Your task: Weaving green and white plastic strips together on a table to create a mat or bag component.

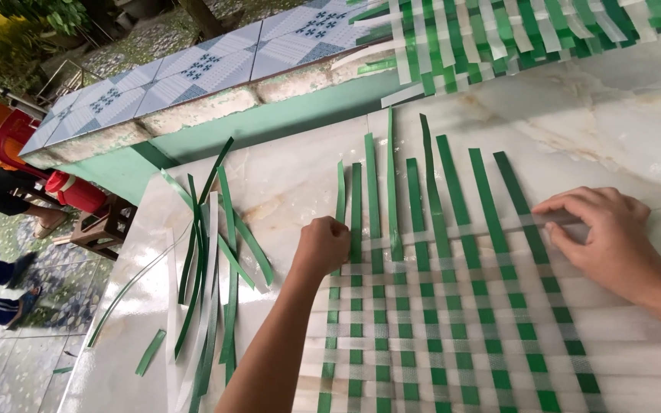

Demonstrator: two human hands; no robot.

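The clear strip [453, 229] runs sideways across the green strips [491, 229], from one of your hands to the other. Your left hand [321, 246] is curled shut at its left end, maybe pinching it; I can't be sure. Your right hand [606, 233] presses its right end, fingers [556, 206] lying flat on the marble table [284, 176].

- A pale marble slab [606, 115] serves as the work surface, in soft daylight.
- Beside it runs a green low wall [269, 126] topped with blue patterned tiles [193, 69].
- A red plastic chair [13, 134] and a wooden stool [105, 226] stand on the speckled floor [9, 359].
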